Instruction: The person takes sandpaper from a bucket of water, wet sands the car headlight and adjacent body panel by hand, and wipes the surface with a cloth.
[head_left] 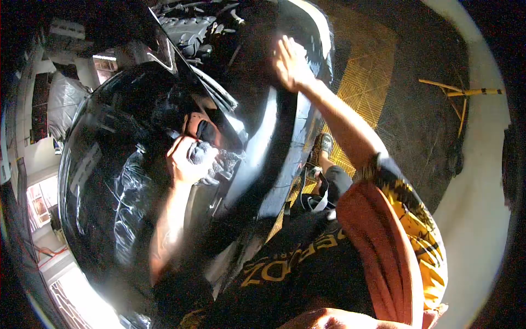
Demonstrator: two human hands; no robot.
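Note:
My left hand point(185, 160) is closed round a crumpled grey cloth point(204, 155) at the side of a glossy black car. A blurred reflection of the hand and cloth shows in the shiny surface just above them. Further forward, my right hand point(287, 63) rests on the black front fender point(257, 129) with its fingers stretched out. It appears to hold nothing, though its palm side is hidden. Bright light streaks cross the fender between my hands.
The engine bay point(192, 35) lies exposed at the top. Wrinkled plastic film point(129, 192) seems to cover the windshield area. An orange-brown towel point(378, 241) hangs over my right shoulder. Yellow and dark floor tiles point(378, 66) and a yellow stand point(460, 93) are to the right.

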